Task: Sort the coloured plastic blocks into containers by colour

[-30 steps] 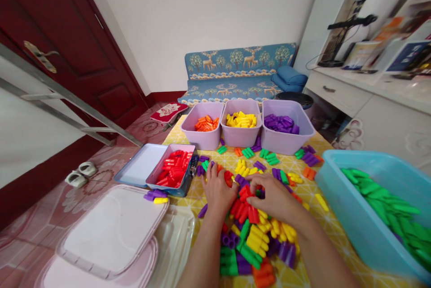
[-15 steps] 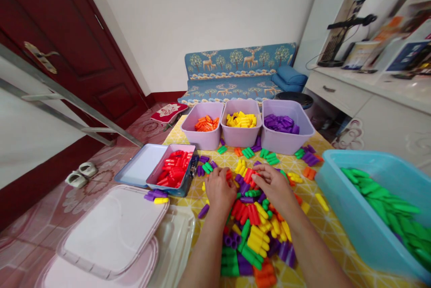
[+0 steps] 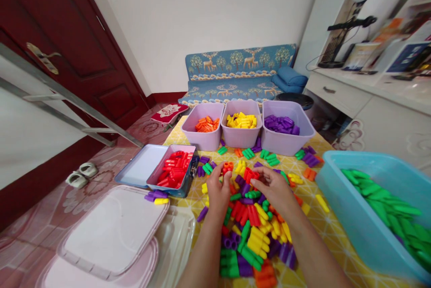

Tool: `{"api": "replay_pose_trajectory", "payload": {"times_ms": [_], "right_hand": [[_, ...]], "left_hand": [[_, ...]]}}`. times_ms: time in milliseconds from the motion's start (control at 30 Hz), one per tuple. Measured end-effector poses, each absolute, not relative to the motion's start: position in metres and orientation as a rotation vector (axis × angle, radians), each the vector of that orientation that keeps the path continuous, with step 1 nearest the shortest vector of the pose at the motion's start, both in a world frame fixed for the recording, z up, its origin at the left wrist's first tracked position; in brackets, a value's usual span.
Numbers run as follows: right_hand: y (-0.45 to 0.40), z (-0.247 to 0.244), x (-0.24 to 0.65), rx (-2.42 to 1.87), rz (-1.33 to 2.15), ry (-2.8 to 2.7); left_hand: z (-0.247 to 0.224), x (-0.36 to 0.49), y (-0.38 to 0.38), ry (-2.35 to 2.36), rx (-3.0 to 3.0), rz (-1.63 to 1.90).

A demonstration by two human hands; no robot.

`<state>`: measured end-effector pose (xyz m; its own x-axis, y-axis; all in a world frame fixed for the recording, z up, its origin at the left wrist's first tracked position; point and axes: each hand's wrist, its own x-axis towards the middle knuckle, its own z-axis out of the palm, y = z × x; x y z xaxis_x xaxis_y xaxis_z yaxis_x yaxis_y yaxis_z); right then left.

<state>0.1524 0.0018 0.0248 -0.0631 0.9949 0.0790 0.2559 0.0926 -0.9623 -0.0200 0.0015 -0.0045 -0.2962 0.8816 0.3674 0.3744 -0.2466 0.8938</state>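
A heap of plastic peg-shaped building pieces (image 3: 252,229) in red, yellow, green, purple and orange covers the middle of the yellow patterned tablecloth (image 3: 313,216). My left hand (image 3: 218,190) rises beside the heap, its fingertips at a small orange piece (image 3: 228,167). Whether it grips that piece is hard to tell. My right hand (image 3: 273,188) hovers with fingers apart, just right of several red pieces (image 3: 252,175). It holds nothing that I can see.
Three lilac bins (image 3: 240,137) hold orange, yellow and purple pieces at the table's far edge. A blue tin (image 3: 171,171) holds red pieces on the left. A light blue tub (image 3: 353,207) of green pieces stands on the right. Pale lids lie at lower left.
My left hand has moved up toward the far side of the heap, reaching the orange piece. My right hand has shifted slightly, and the pieces under it have been spread.
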Motion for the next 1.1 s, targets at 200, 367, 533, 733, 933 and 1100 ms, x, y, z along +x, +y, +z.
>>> {"api": "replay_pose_trajectory", "payload": {"times_ms": [200, 367, 533, 733, 933, 1100], "right_hand": [[0.001, 0.03, 0.15, -1.269, 1.082, -1.422], [-0.005, 0.04, 0.146, -1.225, 1.088, -1.683], [-0.011, 0.046, 0.136, -1.271, 0.986, -1.664], [-0.009, 0.036, 0.133, -1.248, 0.902, -1.66], [-0.005, 0.038, 0.143, -1.343, 0.77, -1.596], [-0.016, 0.06, 0.14, -1.516, 0.62, -1.845]], "left_hand": [[0.002, -0.014, 0.001, 1.254, 1.166, 1.661], [0.005, -0.017, 0.002, 1.175, 1.044, 1.671], [0.007, -0.017, -0.002, 1.166, 1.22, 1.61], [0.01, -0.014, -0.007, 1.176, 1.443, 1.464], [0.007, -0.02, -0.001, 1.274, 1.288, 1.624], [0.002, -0.028, 0.006, 1.408, 1.02, 1.811]]}}
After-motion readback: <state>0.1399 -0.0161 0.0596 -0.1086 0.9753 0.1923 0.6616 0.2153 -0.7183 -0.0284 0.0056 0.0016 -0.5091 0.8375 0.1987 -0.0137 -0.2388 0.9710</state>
